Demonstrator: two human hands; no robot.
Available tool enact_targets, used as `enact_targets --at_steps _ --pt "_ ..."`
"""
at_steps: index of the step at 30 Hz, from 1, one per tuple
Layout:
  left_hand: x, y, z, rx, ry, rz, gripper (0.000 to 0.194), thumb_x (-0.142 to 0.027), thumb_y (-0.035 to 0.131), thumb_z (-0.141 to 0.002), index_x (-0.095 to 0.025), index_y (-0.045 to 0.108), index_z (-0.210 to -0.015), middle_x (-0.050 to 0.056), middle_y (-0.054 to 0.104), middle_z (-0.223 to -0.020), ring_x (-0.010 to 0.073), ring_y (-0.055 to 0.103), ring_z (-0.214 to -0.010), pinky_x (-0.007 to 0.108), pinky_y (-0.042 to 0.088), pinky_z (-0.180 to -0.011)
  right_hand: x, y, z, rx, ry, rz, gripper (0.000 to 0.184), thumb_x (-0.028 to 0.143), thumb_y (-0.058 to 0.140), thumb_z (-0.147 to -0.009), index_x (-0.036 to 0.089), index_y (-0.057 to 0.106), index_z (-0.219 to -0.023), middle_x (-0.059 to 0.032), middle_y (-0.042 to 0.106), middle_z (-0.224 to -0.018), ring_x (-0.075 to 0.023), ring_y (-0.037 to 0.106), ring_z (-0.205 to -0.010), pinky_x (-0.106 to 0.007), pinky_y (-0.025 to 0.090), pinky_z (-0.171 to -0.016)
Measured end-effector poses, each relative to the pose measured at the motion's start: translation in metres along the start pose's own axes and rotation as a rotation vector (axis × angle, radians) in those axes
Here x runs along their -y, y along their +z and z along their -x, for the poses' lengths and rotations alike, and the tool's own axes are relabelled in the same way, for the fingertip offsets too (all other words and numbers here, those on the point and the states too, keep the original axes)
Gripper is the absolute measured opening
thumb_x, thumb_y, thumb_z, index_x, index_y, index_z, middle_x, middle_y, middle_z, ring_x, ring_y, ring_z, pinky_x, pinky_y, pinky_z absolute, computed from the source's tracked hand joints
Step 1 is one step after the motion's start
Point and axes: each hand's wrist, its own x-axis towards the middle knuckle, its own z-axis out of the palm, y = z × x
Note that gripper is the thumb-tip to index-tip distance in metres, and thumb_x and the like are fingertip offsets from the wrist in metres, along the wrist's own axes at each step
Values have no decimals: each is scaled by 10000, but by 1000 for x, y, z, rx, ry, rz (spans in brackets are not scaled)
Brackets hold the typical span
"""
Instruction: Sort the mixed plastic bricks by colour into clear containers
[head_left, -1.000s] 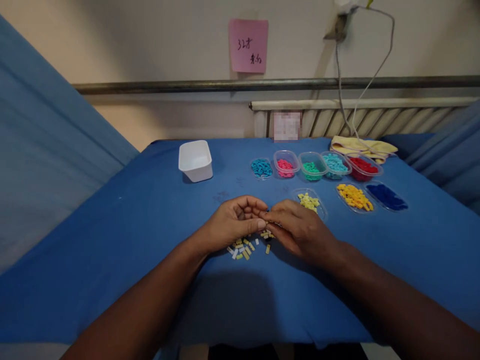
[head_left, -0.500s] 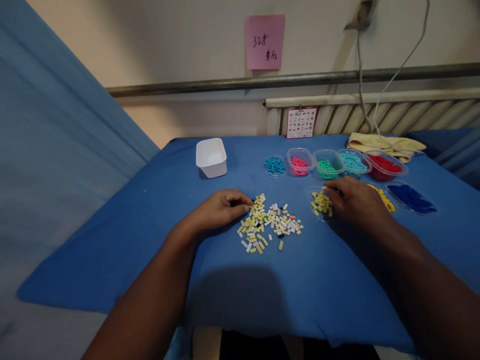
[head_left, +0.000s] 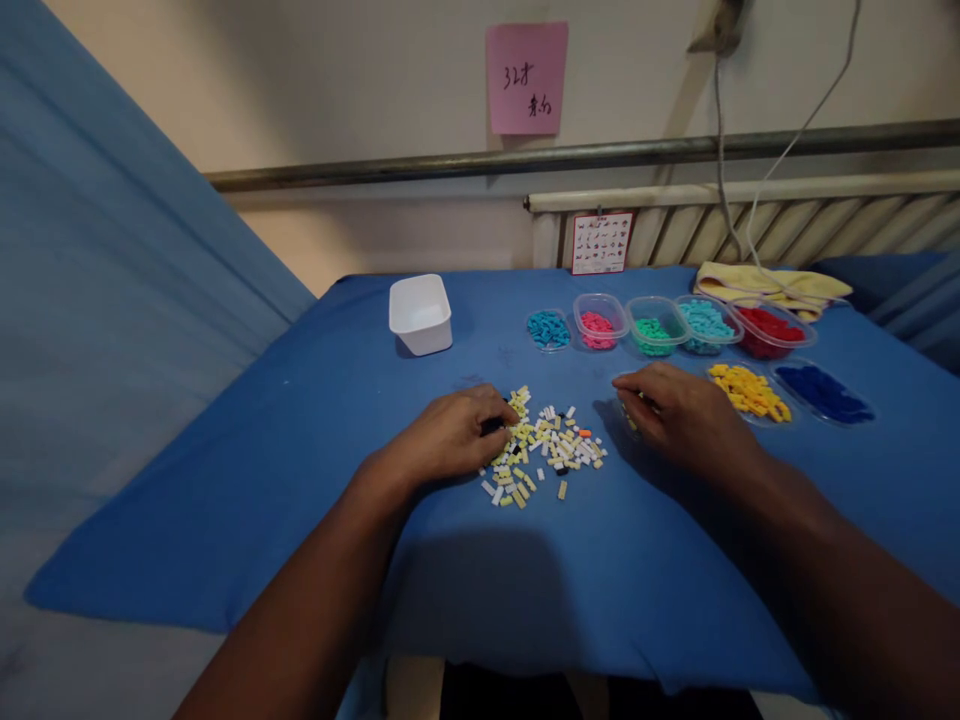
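Observation:
A loose pile of small toy building bricks [head_left: 570,445], mostly pale yellow and white with a few black and one orange, lies on the blue cloth. At the pile's left edge my left hand [head_left: 461,430] rests with curled fingers among pale yellow bricks. Whatever those fingers grip is hidden. My right hand [head_left: 679,415] hovers to the right of the pile, thumb and forefinger brought together; any piece between them cannot be made out. Beneath it, the clear tub of pale yellow bricks is almost wholly covered.
Behind stand clear tubs of teal bricks [head_left: 549,329], pink bricks [head_left: 598,330], green bricks [head_left: 652,337], light-blue bricks [head_left: 705,320] and red bricks [head_left: 769,328]. Yellow bricks [head_left: 750,392] and dark-blue bricks [head_left: 821,392] sit at right. A white bin [head_left: 421,325] stands back left; a yellow cloth [head_left: 772,288] lies back right.
My right hand has shifted left over the pale yellow tub, uncovering the yellow bricks. My left hand has moved slightly right, further over the pile.

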Motion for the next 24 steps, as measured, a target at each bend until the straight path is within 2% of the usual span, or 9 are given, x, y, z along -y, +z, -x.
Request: enact_targets --at_steps 3,9,14,18,24 --pt "-4 1 1 6 -3 -42 267 -237 605 -957 -222 750 -1181 67 726 -1182 231 680 -1045 365 526 -933 15 2 0 26 -83 -87 255 238 519 -1073 183 764 -1119 -102 773 -994 -251 723 -902 -371 547 -795" --pt "-6 6 -2 -5 -23 -15 224 -225 605 -930 -217 731 -1115 53 725 -1135 207 666 -943 342 515 -853 33 8 1 142 -170 -159 198 233 570 -1070 193 761 -1102 -87 770 -994 -229 707 -906 -348 538 -803" --pt "-7 8 -3 2 -14 48 169 -250 613 -947 -224 735 -1062 39 720 -1051 189 643 -872 316 505 -803 37 10 3 217 -191 -198 198 246 563 -1083 213 759 -1078 -84 771 -1012 -217 708 -926 -338 543 -822" --pt "-8 6 -1 16 21 97 226 -239 621 -954 -235 762 -1130 50 726 -1112 195 663 -934 313 515 -843 37 10 3 229 -210 -198 209 274 558 -1093 214 758 -1093 -86 775 -1022 -221 713 -934 -343 542 -819" --pt "-11 5 -1 48 80 91 298 -180 601 -951 -237 788 -1177 49 717 -1100 192 678 -978 304 515 -872 38 10 3 247 -210 -169 214 272 558 -1089 208 762 -1090 -85 771 -999 -221 712 -904 -332 522 -787"
